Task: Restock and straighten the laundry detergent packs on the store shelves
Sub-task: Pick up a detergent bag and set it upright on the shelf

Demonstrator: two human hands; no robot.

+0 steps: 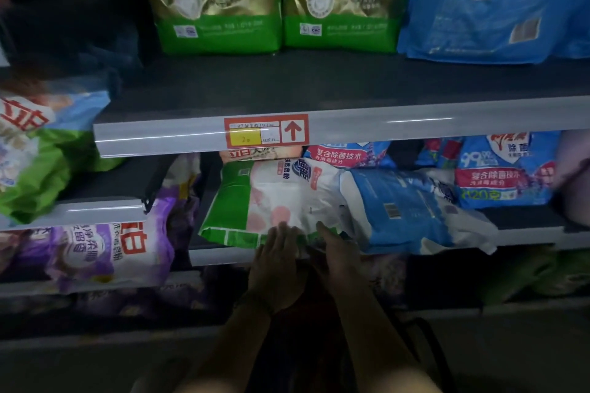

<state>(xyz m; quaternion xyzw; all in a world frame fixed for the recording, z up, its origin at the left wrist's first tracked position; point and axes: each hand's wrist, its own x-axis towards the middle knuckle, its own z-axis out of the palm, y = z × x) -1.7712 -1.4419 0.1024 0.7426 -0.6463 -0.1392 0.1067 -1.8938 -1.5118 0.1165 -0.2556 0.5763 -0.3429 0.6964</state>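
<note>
Pack (271, 198) flat, long axis along shelf (217, 257), left hand (277, 268), right hand (340, 255) straight-fingered on its front edge.

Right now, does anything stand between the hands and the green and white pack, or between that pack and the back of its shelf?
Nothing: the left hand and right hand touch the green and white pack at its near edge. Behind it a standing pack likely limits a push; the blue pack lies at its right.

dim, soft-focus view, glare streaks along the shelf rail (415, 120), dark blurred corners
</note>
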